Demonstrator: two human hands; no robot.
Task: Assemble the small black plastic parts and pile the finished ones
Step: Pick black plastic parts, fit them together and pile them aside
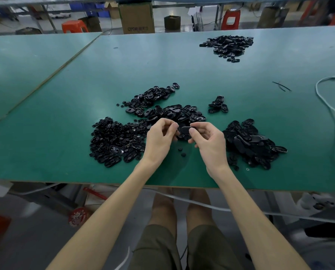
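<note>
1. The right hand (209,141) is pinching a smooth black oval part (186,129) between thumb and forefinger.
2. The left hand (160,137) is gripping that part's left end with curled fingers.
3. Tiny round pieces (114,141) are lying heaped left of the part and oval shells (254,143) right of it, on the matte green table (65,94).

The green table top (123,71) looked matt and smooth, its near edge raw pale wood board. The small black oval plastic parts (254,141) shone glossy. The brown cardboard box (136,16) behind looked dull, papery. The thin white cable (317,90) looked smooth.
</note>
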